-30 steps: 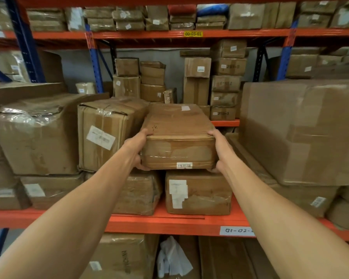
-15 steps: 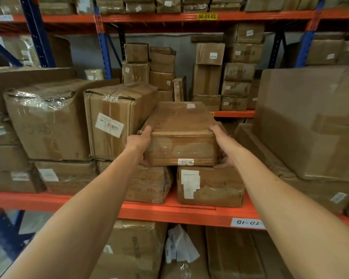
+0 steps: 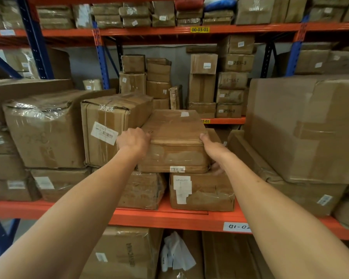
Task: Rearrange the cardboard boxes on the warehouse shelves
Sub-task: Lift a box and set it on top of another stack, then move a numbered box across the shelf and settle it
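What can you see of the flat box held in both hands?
The flat box is low, wide brown cardboard, wrapped in glossy clear tape or film, slightly bulged and creased. A small white label sits on its top near the far edge, and a barcode sticker on the bottom edge of its front face. It lies level on two lower boxes on the orange shelf. The left hand grips its left front corner; the right hand holds the right side, fingers curling underneath.

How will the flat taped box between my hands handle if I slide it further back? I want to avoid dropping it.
The flat taped box is wrapped in glossy tape, so it is probably a bit slippery under the left hand and right hand. Low and wide, it seems unlikely to tip. Its bulging front hints at soft, yielding walls.
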`<state>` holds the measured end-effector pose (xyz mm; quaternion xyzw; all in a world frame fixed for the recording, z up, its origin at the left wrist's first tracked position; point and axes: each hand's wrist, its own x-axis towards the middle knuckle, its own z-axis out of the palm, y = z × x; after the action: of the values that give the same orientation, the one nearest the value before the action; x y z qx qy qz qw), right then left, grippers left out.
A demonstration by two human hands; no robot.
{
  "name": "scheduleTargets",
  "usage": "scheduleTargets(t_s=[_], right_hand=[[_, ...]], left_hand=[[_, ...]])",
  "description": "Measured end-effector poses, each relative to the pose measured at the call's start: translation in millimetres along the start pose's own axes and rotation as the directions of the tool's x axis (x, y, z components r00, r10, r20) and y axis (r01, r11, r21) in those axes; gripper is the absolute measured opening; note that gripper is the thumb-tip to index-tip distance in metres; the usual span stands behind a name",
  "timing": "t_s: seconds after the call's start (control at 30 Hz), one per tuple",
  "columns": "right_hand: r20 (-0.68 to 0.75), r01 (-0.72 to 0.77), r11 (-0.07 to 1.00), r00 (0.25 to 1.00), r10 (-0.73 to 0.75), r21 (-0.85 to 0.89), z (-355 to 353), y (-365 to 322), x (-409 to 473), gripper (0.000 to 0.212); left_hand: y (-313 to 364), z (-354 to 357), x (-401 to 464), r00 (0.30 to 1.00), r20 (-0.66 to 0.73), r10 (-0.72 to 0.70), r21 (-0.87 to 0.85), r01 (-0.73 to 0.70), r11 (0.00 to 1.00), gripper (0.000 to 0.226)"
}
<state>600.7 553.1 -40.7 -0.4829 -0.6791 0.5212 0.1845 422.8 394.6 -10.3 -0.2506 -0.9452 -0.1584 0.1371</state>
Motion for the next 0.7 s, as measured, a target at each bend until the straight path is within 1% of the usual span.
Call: scheduleTargets(t_s=[0.03,0.07,0.1,0.17,0.23,0.27,0.3,0.33,0.4,0.43,0.53,0.6,0.63,0.7], right_hand=[[0.004,-0.001,1.000,1.000,0.001,0.007,-1.0,0.6,0.9,0.100],[0.007,-0.001,1.000,1.000,0.001,0.010,-2.1,0.8,2.2,0.100],[0.010,0.000,1.000,1.000,-0.001,0.010,-3.0,0.9,3.0,0.100],[0.020,0.002,1.000,1.000,-0.002,0.003,-3.8,0.6,4.5,0.100],[0.029,0.004,1.000,1.000,-0.004,-0.012,-4.3,0.4,7.1,0.100],[0.032,0.005,1.000,0.999,-0.004,-0.022,-4.9,0.7,8.3,0.100],[0.033,0.006,1.000,0.999,-0.005,-0.029,-5.3,1.0,9.2,0.100],[0.035,0.006,1.000,0.999,-0.005,-0.030,-5.1,1.5,9.8,0.100],[0.047,0.009,1.000,0.999,-0.008,-0.024,-5.6,2.9,10.5,0.100],[0.052,0.009,1.000,0.999,-0.008,-0.019,-6.1,3.3,10.2,0.100],[0.096,0.001,1.000,0.995,-0.001,0.002,-7.6,4.5,4.6,0.100],[0.133,0.000,1.000,0.991,0.002,-0.016,-8.9,5.7,-3.0,0.100],[0.133,0.019,0.999,0.991,-0.014,-0.031,-12.3,7.1,-8.5,0.100],[0.071,0.082,0.996,0.994,-0.080,-0.030,-27.0,8.6,-20.2,0.101]], left_hand=[[4.0,-0.5,-2.4,0.995,-0.056,0.079,0.093,-0.073,0.993,0.035],[6.8,-0.6,-4.6,0.985,-0.083,0.151,0.181,-0.134,0.974,0.031],[8.5,0.5,-5.8,0.975,-0.085,0.207,0.251,-0.180,0.951,0.031],[8.8,2.3,-8.5,0.968,-0.050,0.245,0.330,-0.216,0.919,0.037],[11.4,2.4,-13.5,0.959,-0.026,0.281,0.435,-0.242,0.867,0.037],[15.4,3.1,-17.6,0.955,-0.009,0.295,0.444,-0.261,0.857,0.036],[19.3,5.7,-20.8,0.950,0.023,0.311,0.449,-0.288,0.846,0.035],[23.2,9.8,-23.0,0.948,0.061,0.313,0.413,-0.310,0.856,0.037],[27.5,12.7,-26.8,0.938,0.159,0.308,0.342,-0.345,0.874,0.047],[27.8,11.2,-26.6,0.930,0.183,0.320,0.329,-0.364,0.871,0.050],[20.0,0.2,-24.9,0.905,0.233,0.356,0.280,-0.413,0.867,0.050],[14.2,-3.3,-22.4,0.895,0.274,0.352,0.259,-0.421,0.869,0.054],[15.2,-2.6,-22.4,0.891,0.279,0.357,0.242,-0.425,0.872,0.058],[26.8,4.1,-25.3,0.879,0.263,0.398,0.185,-0.451,0.873,0.076]])
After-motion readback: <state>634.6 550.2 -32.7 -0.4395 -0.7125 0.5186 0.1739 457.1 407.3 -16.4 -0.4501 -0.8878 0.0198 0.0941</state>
